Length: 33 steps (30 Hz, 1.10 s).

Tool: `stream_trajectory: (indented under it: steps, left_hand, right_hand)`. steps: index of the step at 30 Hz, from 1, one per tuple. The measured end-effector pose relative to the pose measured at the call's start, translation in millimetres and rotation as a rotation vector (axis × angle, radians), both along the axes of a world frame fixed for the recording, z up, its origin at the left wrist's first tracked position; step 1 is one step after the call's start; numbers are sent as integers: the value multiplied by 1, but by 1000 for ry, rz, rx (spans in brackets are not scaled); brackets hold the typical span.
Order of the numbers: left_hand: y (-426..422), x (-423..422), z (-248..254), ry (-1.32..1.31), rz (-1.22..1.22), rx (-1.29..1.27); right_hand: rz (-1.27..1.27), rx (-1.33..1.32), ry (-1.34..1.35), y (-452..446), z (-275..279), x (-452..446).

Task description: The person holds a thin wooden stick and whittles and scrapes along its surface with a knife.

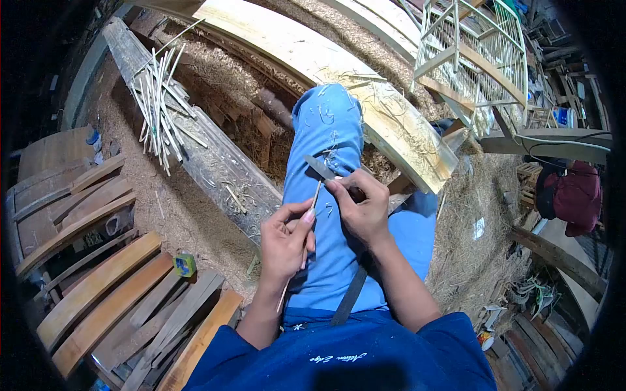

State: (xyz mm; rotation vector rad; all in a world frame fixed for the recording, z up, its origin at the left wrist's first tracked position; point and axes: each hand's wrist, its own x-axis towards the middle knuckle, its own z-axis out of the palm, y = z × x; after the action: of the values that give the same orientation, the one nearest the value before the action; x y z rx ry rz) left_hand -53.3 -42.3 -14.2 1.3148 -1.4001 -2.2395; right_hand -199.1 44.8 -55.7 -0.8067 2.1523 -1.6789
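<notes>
My left hand [285, 242] is closed around a thin wooden stick [317, 195], which runs from below the wrist up toward the blade. In my right hand [360, 207] is a knife [318, 166], its short grey blade pointing up and left across the stick's upper end. The knife's handle is mostly hidden by the fingers. Both hands are over my thigh in light blue trousers [328, 130], where several curled shavings lie. A dark strap [351, 296] crosses the lap below the right wrist.
A bundle of thin sticks [158, 107] lies on a weathered plank [222, 166] at left. A pale board [274, 29] strewn with shavings spans ahead. A slatted wooden cage [473, 55] stands at upper right. Curved wood pieces [98, 290] are stacked at lower left.
</notes>
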Motion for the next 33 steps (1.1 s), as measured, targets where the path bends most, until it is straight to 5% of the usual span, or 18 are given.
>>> stream_trajectory:
  steps: [33]
  left_hand:
    - [-8,-17,1,27,17,-8]
  right_hand:
    - [73,-10,1,11,10,2]
